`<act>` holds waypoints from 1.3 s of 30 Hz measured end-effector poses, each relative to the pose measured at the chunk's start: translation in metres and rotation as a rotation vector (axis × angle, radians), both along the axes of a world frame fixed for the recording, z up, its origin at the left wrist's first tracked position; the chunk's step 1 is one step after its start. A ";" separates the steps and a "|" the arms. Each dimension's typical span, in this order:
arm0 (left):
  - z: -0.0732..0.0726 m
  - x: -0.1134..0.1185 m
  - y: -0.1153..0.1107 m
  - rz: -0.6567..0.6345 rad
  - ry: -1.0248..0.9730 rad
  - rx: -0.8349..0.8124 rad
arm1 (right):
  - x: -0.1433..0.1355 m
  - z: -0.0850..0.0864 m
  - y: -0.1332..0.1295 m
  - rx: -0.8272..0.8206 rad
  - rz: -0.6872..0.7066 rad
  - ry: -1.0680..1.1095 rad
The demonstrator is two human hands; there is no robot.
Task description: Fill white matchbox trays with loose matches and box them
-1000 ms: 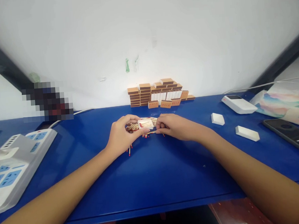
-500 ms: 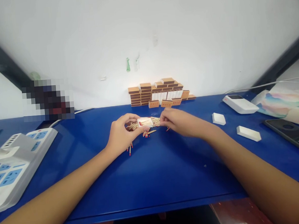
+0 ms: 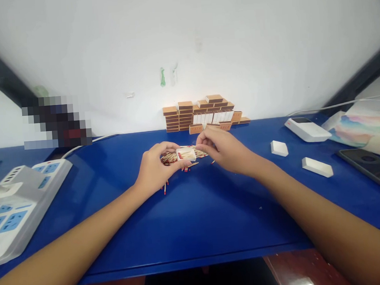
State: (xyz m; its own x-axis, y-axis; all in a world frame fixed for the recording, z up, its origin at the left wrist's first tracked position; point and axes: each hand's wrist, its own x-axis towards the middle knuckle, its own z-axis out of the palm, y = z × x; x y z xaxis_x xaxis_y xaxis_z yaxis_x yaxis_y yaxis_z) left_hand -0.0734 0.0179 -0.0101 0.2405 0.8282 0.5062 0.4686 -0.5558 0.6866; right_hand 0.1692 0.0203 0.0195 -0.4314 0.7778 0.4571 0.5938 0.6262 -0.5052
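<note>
Between its thumb and fingers, my left hand [image 3: 157, 165] holds a small white matchbox tray [image 3: 186, 154] with several red-tipped matches inside. A pile of loose matches [image 3: 169, 158] lies on the blue table behind and around the tray. My right hand [image 3: 217, 147] is just right of the tray, its thumb and fingertips pinched together over the right part of the pile. Whatever is between those fingertips is too small to make out. A few stray matches [image 3: 166, 187] lie nearer the front, below my left hand.
Stacked matchboxes [image 3: 184, 117] stand against the wall. At the right are a white device [image 3: 307, 129], two white blocks [image 3: 279, 148] [image 3: 317, 167], a phone [image 3: 370, 169] and a plastic package [image 3: 361, 128]. A power strip [image 3: 35, 214] lies at the left on the blue table [image 3: 183, 230].
My right hand has shifted slightly up and left, closer to the tray. My left hand still holds the tray, which now shows more matches. The camera view has shifted a little.
</note>
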 end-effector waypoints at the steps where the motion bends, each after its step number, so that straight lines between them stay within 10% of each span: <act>1: 0.000 0.000 0.000 -0.002 0.008 0.013 | -0.003 -0.001 -0.002 0.011 0.017 -0.007; 9: 0.001 0.002 -0.006 -0.049 0.018 0.207 | -0.014 0.000 -0.021 0.145 0.021 -0.129; 20: 0.002 0.001 -0.004 0.028 -0.025 0.032 | 0.022 0.031 -0.004 0.003 -0.142 -0.210; 32: 0.001 0.001 -0.002 0.067 -0.084 0.043 | -0.004 0.004 -0.012 -0.302 0.331 -0.211; 39: 0.002 0.002 -0.003 0.074 -0.076 0.040 | 0.000 0.007 -0.010 -0.382 0.264 -0.295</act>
